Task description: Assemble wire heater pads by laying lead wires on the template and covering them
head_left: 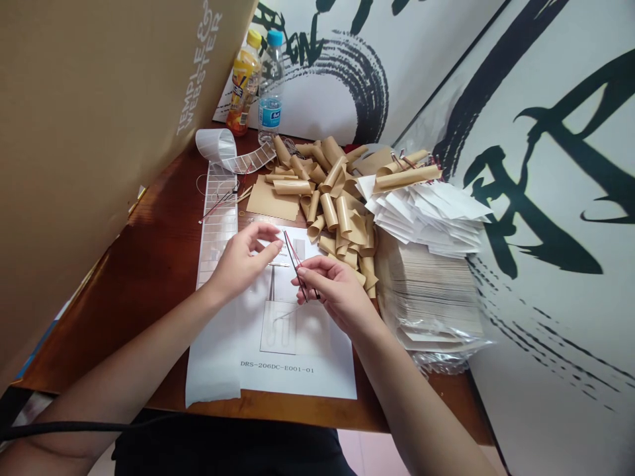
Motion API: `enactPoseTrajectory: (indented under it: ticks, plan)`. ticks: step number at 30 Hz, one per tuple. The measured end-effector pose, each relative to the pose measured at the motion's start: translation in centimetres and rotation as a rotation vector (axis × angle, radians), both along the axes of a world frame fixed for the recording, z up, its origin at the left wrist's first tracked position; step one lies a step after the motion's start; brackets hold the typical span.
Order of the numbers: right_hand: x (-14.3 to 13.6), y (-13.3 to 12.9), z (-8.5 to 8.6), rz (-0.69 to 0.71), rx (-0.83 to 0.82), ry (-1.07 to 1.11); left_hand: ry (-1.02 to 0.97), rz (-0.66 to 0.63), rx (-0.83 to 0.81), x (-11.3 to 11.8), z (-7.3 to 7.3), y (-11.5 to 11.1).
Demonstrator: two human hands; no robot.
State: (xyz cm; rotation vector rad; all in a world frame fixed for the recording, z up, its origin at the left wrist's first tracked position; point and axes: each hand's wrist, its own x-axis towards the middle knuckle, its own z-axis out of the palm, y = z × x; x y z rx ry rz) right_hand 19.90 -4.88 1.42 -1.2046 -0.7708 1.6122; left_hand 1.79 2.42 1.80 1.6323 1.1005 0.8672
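My right hand (327,284) pinches a small bundle of thin red and black wires (294,254) above a printed white sheet (317,377). My left hand (251,254) is just left of the wires' upper end, with thumb and forefinger curved toward each other; whether anything tiny is between the fingertips cannot be made out. Below the hands, the sheet shows a printed drawing and the text "DRS-206DC-E001-01". A strip of clear labels (215,248) runs down the left side of the sheet, curling at its far end.
Rolled brown paper pieces (330,211) are heaped behind the hands. At right, white folded papers (426,215) lie on a plastic-wrapped stack of cards (431,291). Two bottles (270,112) stand at the back. A large cardboard box (99,132) borders the left; printed panels (546,297) border the right.
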Motion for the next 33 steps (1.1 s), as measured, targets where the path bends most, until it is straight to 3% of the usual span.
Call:
enactPoseTrajectory:
  ticks: [2, 4, 6, 8, 12, 16, 21, 26, 33]
  plan:
    - [-0.1, 0.0, 0.2, -0.001, -0.019, 0.006, 0.117, 0.066, 0.379, -0.2, -0.4, 0.0]
    - [-0.2, -0.1, 0.4, 0.041, -0.048, 0.034, 0.216, 0.043, 0.713, -0.3, -0.7, 0.0]
    - [-0.3, -0.2, 0.6, 0.100, -0.076, 0.083, 0.249, 0.001, 0.917, -0.5, -0.9, 0.1]
    - [-0.4, -0.3, 0.7, 0.140, -0.091, 0.133, 0.249, 0.000, 1.010, -0.6, -1.1, 0.2]
    - [-0.3, -0.3, 0.5, 0.112, -0.090, 0.151, 0.313, 0.040, 1.058, -0.8, -1.4, 0.3]
    - [-0.2, -0.4, 0.6, 0.074, -0.075, 0.145, 0.354, -0.023, 1.058, -0.8, -1.3, 0.3]
    - [0.0, -0.7, 0.9, 0.078, 0.069, 0.176, 0.340, -0.026, 0.926, -0.9, -1.5, 0.6]
    - [0.2, -0.7, 0.6, 0.102, 0.160, 0.136, 0.448, -0.100, 0.807, -1.0, -2.9, 1.2]
    - [-0.2, -0.4, 0.1, 0.074, 0.170, -0.210, 0.627, -0.274, 0.682, -1.2, -3.5, 1.7]
